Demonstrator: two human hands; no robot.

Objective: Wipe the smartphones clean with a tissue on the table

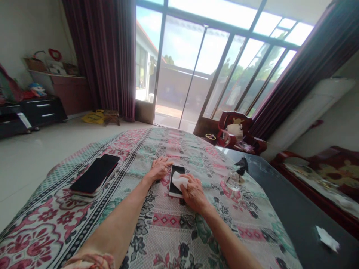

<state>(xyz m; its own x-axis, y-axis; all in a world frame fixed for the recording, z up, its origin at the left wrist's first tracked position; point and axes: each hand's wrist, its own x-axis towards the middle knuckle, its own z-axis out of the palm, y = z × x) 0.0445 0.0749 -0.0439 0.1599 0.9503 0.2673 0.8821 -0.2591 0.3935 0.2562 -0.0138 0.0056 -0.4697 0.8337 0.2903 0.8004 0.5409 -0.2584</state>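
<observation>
A white-framed smartphone [174,189] lies face up on the patterned tablecloth [165,239], in front of me. My right hand [195,192] is closed on a crumpled white tissue [179,180], which rests against the phone's dark screen. Beside the phone's upper left edge, my left hand [160,168] lies on the cloth with its fingers stretched out, one fingertip close to the phone's corner. Whether that fingertip touches the phone I cannot tell. Farther left sits a stack of dark-screened devices [95,175].
To the right on the cloth stands a clear glass-like object [235,181] with a black top. A dark table [277,201] adjoins on the right, bearing a folded white paper [327,239]. Behind it are a carved wooden chair [228,140] and a wooden sofa [322,164].
</observation>
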